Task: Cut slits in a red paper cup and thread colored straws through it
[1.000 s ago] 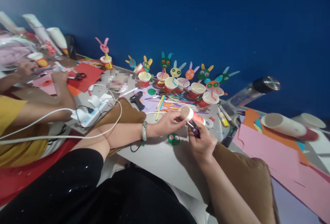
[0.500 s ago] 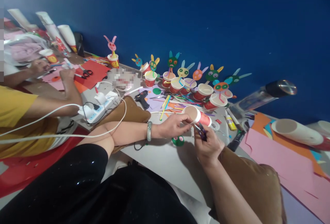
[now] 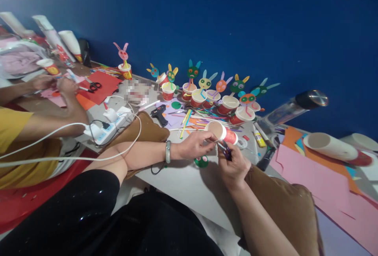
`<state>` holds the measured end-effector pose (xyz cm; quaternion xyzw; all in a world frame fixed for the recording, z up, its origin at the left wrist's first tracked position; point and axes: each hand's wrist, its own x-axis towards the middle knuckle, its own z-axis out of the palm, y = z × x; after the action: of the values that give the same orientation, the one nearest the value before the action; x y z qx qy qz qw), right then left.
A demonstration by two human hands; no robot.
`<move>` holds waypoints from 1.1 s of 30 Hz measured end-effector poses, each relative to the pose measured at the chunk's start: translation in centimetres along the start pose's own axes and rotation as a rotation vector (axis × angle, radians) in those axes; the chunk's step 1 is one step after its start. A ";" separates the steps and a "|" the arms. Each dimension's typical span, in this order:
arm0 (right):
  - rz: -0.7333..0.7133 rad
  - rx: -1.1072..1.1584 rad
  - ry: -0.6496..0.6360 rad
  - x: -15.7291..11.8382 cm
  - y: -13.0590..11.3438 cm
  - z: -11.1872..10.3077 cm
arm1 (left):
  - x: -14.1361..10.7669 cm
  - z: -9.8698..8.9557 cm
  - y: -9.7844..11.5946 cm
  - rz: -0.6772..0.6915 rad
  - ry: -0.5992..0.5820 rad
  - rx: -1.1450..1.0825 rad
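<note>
My right hand [image 3: 234,163] is closed around the dark purple handles of scissors [image 3: 226,150], whose tips point toward my other hand. My left hand [image 3: 196,144], with a bracelet at the wrist, has its thumb and fingertips pinched near those tips; whatever is between them is too small to make out. Just behind both hands a red and white paper cup [image 3: 230,135] lies on its side. Below my left fingers a green paper face [image 3: 201,161] with pink eyes lies on the table [image 3: 183,181].
Several cups with paper rabbit heads [image 3: 198,98] line the blue wall. A glue gun [image 3: 160,115], straws [image 3: 186,122], a power strip [image 3: 113,126], a bottle [image 3: 292,108], stacked cups [image 3: 329,146] and pink paper [image 3: 313,173] lie around. Another person's hands [image 3: 66,85] work at the left.
The view has shifted slightly, so most things sit a little further left. My hands keep nearly the same pose, with the scissors still in my right hand.
</note>
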<state>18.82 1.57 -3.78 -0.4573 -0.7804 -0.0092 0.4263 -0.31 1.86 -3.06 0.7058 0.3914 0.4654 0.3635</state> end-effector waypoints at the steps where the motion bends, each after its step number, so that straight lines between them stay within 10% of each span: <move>1: -0.011 0.013 0.000 0.0 0.0 0.0 | 0.0 0.0 -0.1 0.006 -0.004 0.000; 33: -0.308 -0.081 0.125 0.2 1.2 0.6 | 0.6 -1.0 0.4 0.193 -0.162 0.540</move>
<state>19.26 2.65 -4.43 -0.3476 -0.8122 -0.1346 0.4487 -0.98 2.33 -2.17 0.8458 0.4017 0.3191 0.1467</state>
